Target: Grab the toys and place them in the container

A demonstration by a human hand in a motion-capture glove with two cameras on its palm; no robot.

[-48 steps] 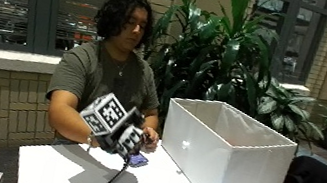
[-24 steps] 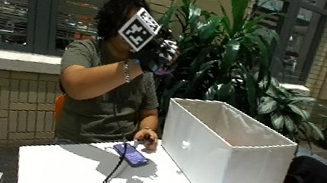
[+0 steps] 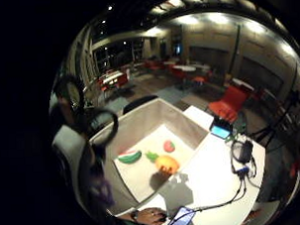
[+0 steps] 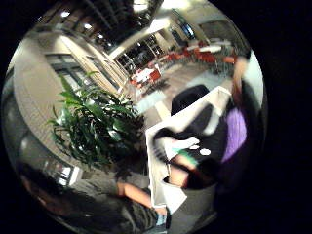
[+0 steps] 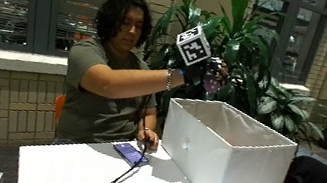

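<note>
Purple toy [image 5: 213,84], small and seemingly light, sits pinched in the curled fingers of the right hand [image 5: 202,73], above the white container [image 5: 227,151]; easy one-handed.

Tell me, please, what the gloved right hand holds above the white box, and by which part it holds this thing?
The gloved right hand grips a purple toy above the white container. Which part of it the fingers grip cannot be told.

One white container [image 5: 227,153] sits below the gloved right hand [image 5: 209,75]. Inside lie three toys: a watermelon slice [image 3: 129,156], a strawberry [image 3: 169,146] and an orange fruit [image 3: 167,164]. One phone [image 5: 131,153] lies by the bare hand [image 5: 147,138].
</note>
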